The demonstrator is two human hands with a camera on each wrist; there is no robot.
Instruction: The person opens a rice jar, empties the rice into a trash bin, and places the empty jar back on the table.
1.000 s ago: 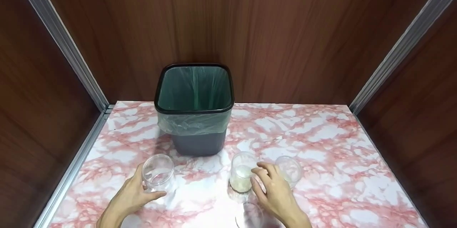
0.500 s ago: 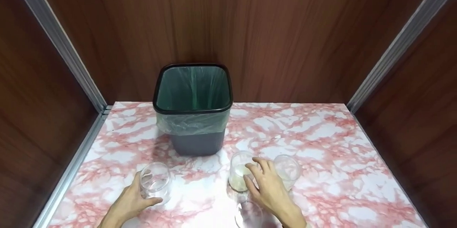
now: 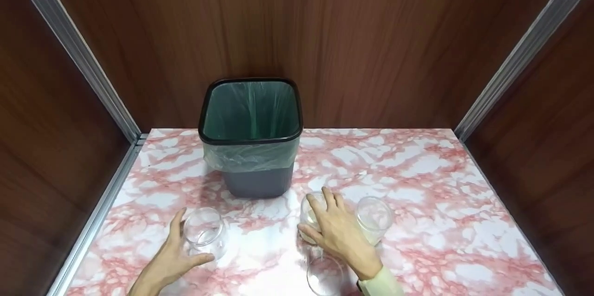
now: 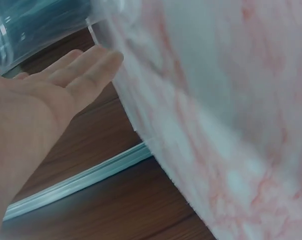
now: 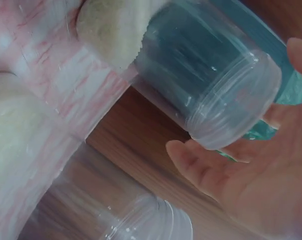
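Note:
On the left, a clear jar (image 3: 204, 235) stands on the marbled table. My left hand (image 3: 169, 259) is beside it, thumb and fingers spread apart; the left wrist view shows straight fingers (image 4: 93, 75) below the jar's clear wall (image 4: 30, 35). My right hand (image 3: 338, 231) reaches over the middle jar, which holds pale, grain-like contents (image 5: 110, 30). In the right wrist view, my fingers spread around the side of that jar's rim (image 5: 236, 105), without closing on it. Just right of this hand stands another clear jar (image 3: 374, 217) with pale contents.
A dark grey bin (image 3: 257, 182) with a black rim and a translucent liner stands at the back, left of centre. Near the front lies a clear round piece (image 3: 326, 277). Brown wooden panels (image 3: 371, 45) enclose the table's back and sides.
The left jar came down slightly, and my left fingers have opened away from it. My right hand has moved left and farther over the middle jar, its fingers now stretching across the rim.

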